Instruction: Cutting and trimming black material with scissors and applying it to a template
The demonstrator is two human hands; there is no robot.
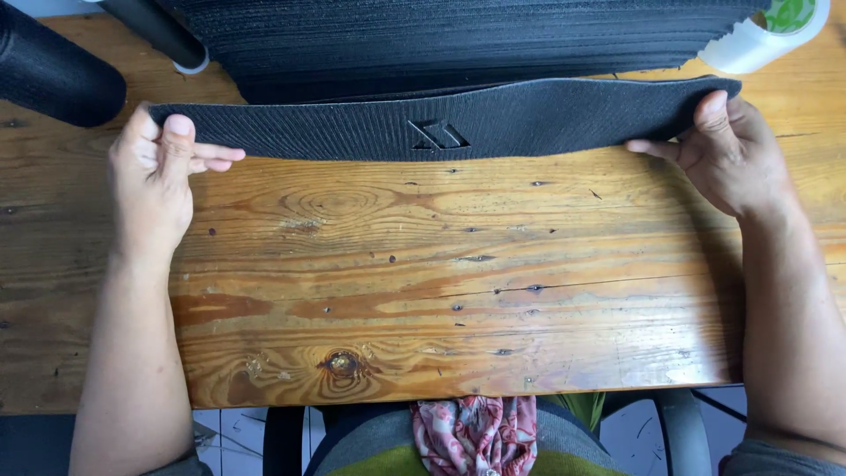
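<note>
A long dark grey ribbed fabric strip [529,119] with a raised angular emblem [438,135] at its middle stretches across the far side of a wooden table [423,282]. My left hand [157,176] pinches the strip's left end between thumb and fingers. My right hand [727,150] grips the right end, thumb on top. The strip is held just above the wood, in front of a tall stack of the same dark strips [458,40].
A roll of clear tape [767,31] lies at the far right corner. A black cylinder [53,75] lies at the far left, and a black leg with a white foot [167,40] stands beside the stack. The table's near edge runs above my lap.
</note>
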